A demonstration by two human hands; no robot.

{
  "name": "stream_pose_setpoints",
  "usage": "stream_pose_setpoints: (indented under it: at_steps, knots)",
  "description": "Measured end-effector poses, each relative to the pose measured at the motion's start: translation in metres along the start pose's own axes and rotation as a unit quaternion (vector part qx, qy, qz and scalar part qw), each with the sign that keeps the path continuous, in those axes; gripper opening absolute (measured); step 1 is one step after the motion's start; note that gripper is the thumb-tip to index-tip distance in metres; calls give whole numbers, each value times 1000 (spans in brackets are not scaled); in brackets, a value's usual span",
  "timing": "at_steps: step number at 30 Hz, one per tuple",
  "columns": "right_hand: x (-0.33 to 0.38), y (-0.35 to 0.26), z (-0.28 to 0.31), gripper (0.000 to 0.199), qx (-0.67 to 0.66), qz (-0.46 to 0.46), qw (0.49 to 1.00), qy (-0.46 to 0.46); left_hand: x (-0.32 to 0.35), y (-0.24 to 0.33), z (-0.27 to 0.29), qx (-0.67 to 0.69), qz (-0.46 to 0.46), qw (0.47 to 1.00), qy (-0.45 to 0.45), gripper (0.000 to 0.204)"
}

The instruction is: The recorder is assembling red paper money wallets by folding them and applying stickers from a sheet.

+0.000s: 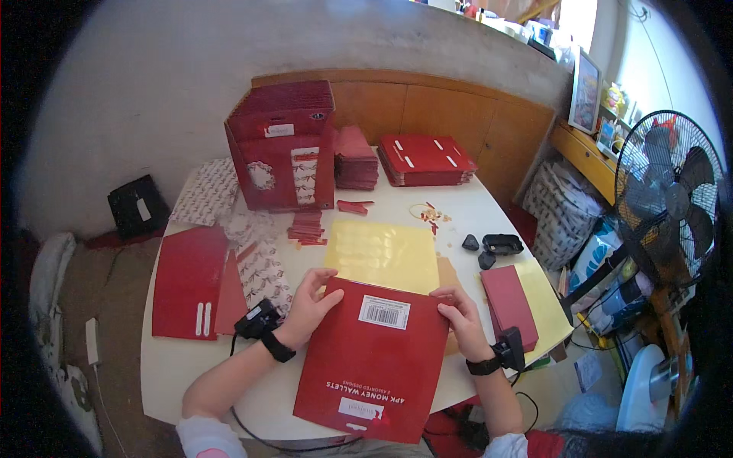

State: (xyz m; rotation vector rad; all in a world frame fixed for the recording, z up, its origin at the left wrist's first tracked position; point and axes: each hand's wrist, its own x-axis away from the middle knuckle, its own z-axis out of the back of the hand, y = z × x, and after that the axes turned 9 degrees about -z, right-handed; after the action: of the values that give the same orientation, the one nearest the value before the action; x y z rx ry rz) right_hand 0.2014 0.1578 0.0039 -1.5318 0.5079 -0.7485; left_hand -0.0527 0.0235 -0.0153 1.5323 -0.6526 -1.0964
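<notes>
A flat red card packet point(359, 328) with a white barcode label lies tilted over the front of the white table, its print upside down to me. My left hand point(308, 309) grips its far left corner, thumb on top and fingers at the edge. At the far right corner my right hand point(461, 320) pinches it the same way. Just beyond the packet is a yellow sheet point(382, 248) with rows of pale, glossy shapes. Whether the packet holds anything inside cannot be seen.
Behind stand a tall red display box point(267, 179), stacked red envelopes point(355, 160) and stacked red packets point(426, 156). At left lie a red folder point(187, 282) and patterned sheets point(206, 191). Red envelopes point(510, 305) and a black case point(502, 244) lie right, near a fan point(668, 198).
</notes>
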Motion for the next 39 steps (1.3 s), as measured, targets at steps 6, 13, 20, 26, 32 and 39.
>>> stream_pose_setpoints:
  at_steps: [6,13,20,26,32,39]
  knots:
    - [-4,12,-11,23,-25,129,991,34,0,5,-1,203,71,977,8,36]
    - [-2,15,-15,24,-59,126,990,15,3,2,-2,221,51,974,22,28]
    - [-1,22,-18,22,-54,149,986,47,7,10,-6,194,20,981,17,26]
    - [0,21,-18,20,-51,168,982,63,9,15,-8,184,0,983,17,25]
    - [1,19,-19,18,-32,181,980,75,7,12,-7,177,-11,984,15,20]
    - [1,21,-17,17,-34,193,978,73,8,8,-8,173,-2,985,7,22]
